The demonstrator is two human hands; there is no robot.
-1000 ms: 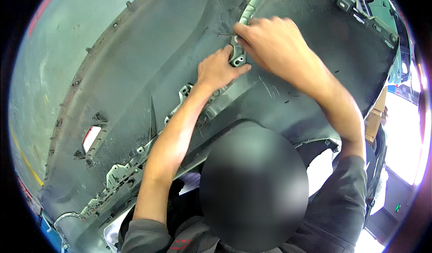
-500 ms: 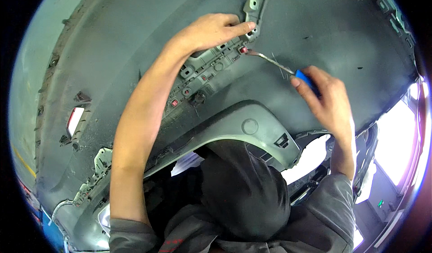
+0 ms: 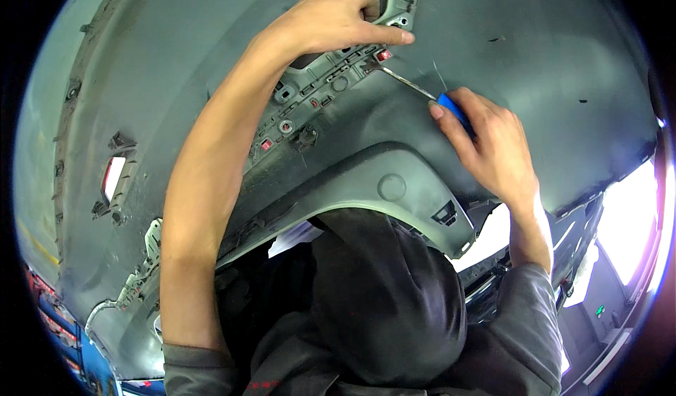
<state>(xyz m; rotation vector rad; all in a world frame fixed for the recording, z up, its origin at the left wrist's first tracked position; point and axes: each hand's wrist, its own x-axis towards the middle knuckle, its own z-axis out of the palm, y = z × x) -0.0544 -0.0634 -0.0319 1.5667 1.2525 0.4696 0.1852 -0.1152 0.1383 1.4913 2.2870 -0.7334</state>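
Note:
A large grey moulded panel, which looks like a car bumper cover (image 3: 535,65), spreads out before me. Along it runs a light grey bracket strip (image 3: 327,90) with holes and several red clips. My left hand (image 3: 338,19) is closed at the strip's upper end, thumb stretched over it toward a red clip (image 3: 383,55); its other fingers are curled and partly hidden. In my right hand (image 3: 489,139) is a pry tool (image 3: 408,84) with a blue handle and a thin metal shaft. Its forked-looking tip lies against the strip just left of that clip.
A curved grey arch piece (image 3: 391,171) with a round mark crosses below the strip. A rectangular slot (image 3: 114,178) opens in the panel at the left. A dark cloth hood (image 3: 387,290) covers the lower middle. Bright windows (image 3: 627,220) are at the right.
The tool's tip has shifted from the red clip to the strip just left of it. Both hands and the strip sit higher in view, and my right hand has moved slightly left.

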